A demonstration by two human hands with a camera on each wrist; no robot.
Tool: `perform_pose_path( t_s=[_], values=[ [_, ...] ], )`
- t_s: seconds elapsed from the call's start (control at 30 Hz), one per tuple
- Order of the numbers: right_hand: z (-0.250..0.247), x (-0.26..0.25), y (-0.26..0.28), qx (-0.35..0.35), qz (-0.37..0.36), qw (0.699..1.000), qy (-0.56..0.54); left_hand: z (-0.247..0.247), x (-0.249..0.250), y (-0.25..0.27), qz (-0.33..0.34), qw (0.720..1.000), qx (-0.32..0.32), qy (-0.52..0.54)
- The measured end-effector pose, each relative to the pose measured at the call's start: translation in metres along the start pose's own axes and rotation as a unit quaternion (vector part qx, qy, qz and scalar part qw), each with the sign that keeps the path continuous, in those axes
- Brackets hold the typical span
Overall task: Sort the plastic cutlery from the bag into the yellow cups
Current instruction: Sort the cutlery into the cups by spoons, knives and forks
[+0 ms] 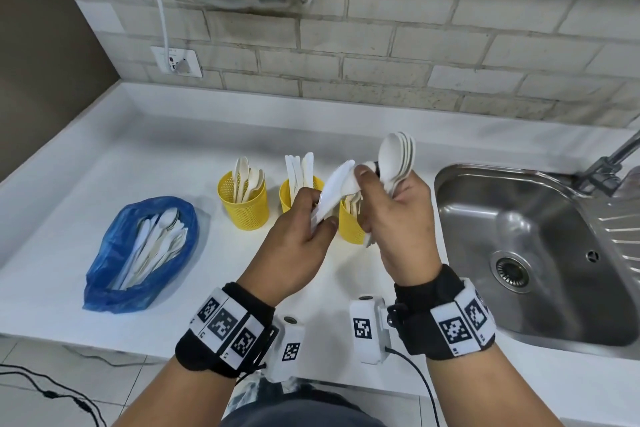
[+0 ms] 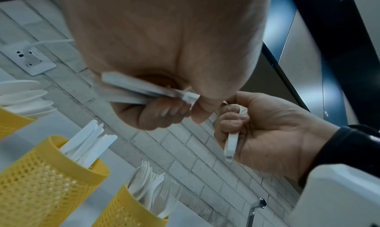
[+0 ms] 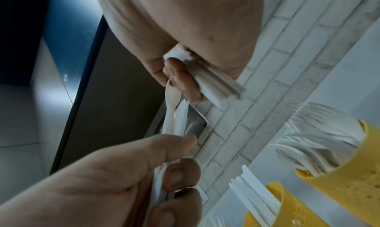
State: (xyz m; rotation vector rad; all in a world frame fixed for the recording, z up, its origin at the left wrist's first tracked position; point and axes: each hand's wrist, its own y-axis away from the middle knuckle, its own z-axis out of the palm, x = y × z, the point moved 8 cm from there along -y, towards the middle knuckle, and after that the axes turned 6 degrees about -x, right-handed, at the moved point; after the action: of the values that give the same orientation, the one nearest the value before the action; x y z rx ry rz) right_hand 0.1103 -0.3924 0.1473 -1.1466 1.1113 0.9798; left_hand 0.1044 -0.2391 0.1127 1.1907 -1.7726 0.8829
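Note:
Above the counter, my left hand (image 1: 320, 215) grips a few white plastic knives (image 1: 337, 182) by their handles (image 2: 141, 90). My right hand (image 1: 379, 185) holds a stack of spoons (image 1: 396, 156) upright, its thumb touching the knife blades. Behind the hands stand three yellow mesh cups: spoons (image 1: 244, 201), knives (image 1: 289, 196), and forks (image 1: 348, 224), the forks cup partly hidden. The blue bag (image 1: 110, 274) lies open at the left with several pieces of cutlery inside. The right wrist view shows the forks cup (image 3: 349, 162) and the knives cup (image 3: 292, 209) below the hands.
A steel sink (image 1: 464, 218) with a faucet (image 1: 609, 163) sits to the right of the cups. A wall outlet (image 1: 176, 61) with a white cord is at the back left. The brick wall runs behind the white counter (image 1: 173, 163). Black cables lie on the floor (image 1: 52, 395).

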Motion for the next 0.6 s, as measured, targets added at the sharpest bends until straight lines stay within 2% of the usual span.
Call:
perform_pose_path(
  t_s=[0.13,0.3,0.47,0.6],
  values=[
    [-0.014,0.005,-0.003,0.060,0.012,0.992,-0.114,-0.003,-0.002,0.000,-0.002,1.000,-0.004,-0.001],
    [-0.038,0.004,-0.009,0.135,0.026,0.975,-0.173,-0.007,-0.005,0.001,-0.017,1.000,-0.009,0.011],
    [-0.043,0.010,-0.012,0.144,0.037,0.958,-0.244,-0.009,-0.013,0.002,-0.074,0.994,-0.008,0.082],
    [-0.039,0.014,-0.010,0.141,0.044,0.962,-0.231,-0.004,-0.014,0.004,-0.112,0.973,-0.030,0.198]
  ],
)
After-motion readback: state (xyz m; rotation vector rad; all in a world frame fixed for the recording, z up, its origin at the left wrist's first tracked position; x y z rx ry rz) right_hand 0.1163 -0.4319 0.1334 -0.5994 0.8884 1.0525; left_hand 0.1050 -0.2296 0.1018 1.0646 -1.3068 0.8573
